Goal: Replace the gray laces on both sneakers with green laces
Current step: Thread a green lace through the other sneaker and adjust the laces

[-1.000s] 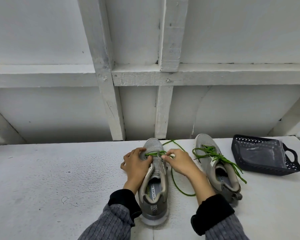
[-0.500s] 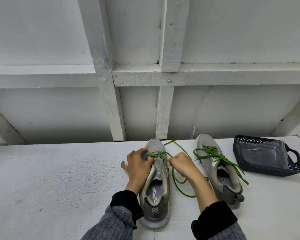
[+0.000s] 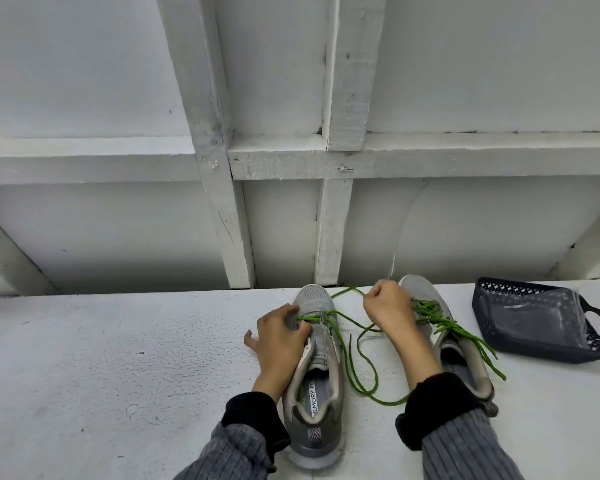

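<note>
Left sneaker: a gray mesh low-top sneaker (image 3: 317,368) stands toe-away on the white painted tabletop (image 3: 118,358), heel toward the wearer, printed insole showing.
Its lace: a thin bright-green cord lace (image 3: 340,336) crosses only the row of eyelets nearest the toe; the remaining length lies slack in a big loop on the tabletop at 3 o'clock of this shoe.
Left hand: the left hand (image 3: 278,336) rests on the shoe's 9 o'clock side, fingertips pinching the green cord at the eyelets and steadying the upper.
Right hand: the right hand (image 3: 388,306) is curled into a narrow fist gripping the lace's free run, raised toward 12 o'clock between the 2 shoes.
Change: 1 second ago this hand sat low against the left shoe's eyelets; it has since pulled up and away toward 1 o'clock, and the loose loop has widened.
Meaning: in my judgement slack is being drawn through the first crossing, so this shoe's lacing has barely begun and several rows remain.
Right sneaker: the matching gray sneaker (image 3: 430,299) at 3 o'clock already carries a green lace (image 3: 440,320) through its rows, ends trailing untied toward 4 o'clock.
Basket: a dark perforated plastic basket (image 3: 589,351) at far 3 o'clock holds a clear plastic bag (image 3: 534,317); no gray laces are visible.
</note>
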The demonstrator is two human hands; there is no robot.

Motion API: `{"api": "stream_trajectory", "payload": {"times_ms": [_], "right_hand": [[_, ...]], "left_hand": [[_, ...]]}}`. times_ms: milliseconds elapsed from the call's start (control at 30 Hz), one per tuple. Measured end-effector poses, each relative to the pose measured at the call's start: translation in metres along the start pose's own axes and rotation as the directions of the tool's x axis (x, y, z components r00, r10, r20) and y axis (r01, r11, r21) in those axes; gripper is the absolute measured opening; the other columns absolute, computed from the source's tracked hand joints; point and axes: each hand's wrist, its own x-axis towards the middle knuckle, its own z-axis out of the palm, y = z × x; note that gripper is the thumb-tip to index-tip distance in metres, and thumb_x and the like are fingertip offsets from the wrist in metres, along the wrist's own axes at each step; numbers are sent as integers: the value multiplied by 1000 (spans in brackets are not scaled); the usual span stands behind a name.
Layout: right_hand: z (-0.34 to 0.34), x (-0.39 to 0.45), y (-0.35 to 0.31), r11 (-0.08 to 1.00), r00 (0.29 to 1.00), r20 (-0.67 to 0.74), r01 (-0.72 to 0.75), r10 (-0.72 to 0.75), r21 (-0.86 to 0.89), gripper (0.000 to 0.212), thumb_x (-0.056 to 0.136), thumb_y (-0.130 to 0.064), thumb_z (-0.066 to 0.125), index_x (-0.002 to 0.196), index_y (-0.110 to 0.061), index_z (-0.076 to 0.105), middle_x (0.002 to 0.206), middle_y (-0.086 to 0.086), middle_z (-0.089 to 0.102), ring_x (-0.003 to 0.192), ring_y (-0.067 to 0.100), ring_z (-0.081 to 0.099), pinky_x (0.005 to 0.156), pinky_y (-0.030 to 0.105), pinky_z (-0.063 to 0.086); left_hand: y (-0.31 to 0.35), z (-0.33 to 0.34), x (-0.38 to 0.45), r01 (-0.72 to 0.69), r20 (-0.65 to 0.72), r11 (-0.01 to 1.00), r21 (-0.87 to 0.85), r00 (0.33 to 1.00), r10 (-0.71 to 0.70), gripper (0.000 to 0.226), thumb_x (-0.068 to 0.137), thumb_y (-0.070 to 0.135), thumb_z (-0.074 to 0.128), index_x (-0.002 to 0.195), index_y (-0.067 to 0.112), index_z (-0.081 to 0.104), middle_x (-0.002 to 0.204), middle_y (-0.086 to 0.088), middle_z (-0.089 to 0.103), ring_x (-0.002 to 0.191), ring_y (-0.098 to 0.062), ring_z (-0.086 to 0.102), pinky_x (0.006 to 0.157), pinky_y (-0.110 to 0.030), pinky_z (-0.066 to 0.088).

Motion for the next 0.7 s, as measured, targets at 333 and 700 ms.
{"api": "stream_trajectory", "payload": {"times_ms": [333,700], "right_hand": [[46,31,30,897,981,158,168,-112,-410,35,99,-12,42,132,-5,51,131,16,50,122,34,43,95,39,42],[40,17,26,943,992,-18,110,-121,-313,24,89,9,43,109,4,55,109,24,61,105,38,54,80,39,47]], "left_hand": [[-1,0,0,-2,16,1000,-10,1000,2,33,78,37,64,110,35,66,114,17,65,116,-9,51,109,-50,13],[-1,-1,2,-29,51,998,48,998,27,30,80,38,62,110,37,65,122,18,60,120,-10,47,108,-50,15]]}}
